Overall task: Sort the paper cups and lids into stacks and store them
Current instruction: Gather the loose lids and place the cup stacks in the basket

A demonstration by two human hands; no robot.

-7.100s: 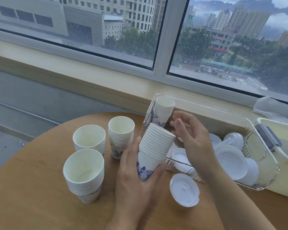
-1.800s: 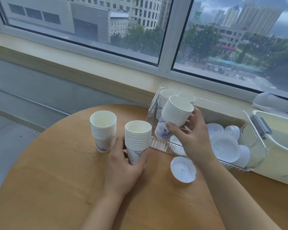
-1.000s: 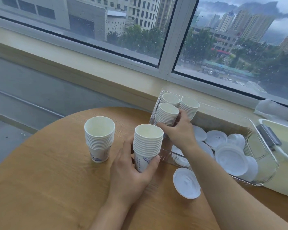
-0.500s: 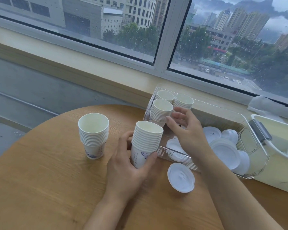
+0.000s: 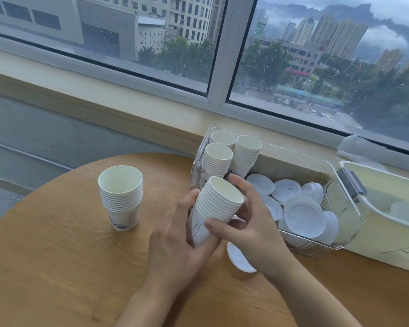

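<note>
A round wooden table stands beside a rain-spotted window. The left hand and right hand both close around a tilted stack of white paper cups, held above the tabletop. Three stacks stand upright inside the clear bin, beside loose white lids. A further stack stands on the table.

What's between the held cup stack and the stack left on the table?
Only bare table, in the head view: held stack, standing stack.
</note>
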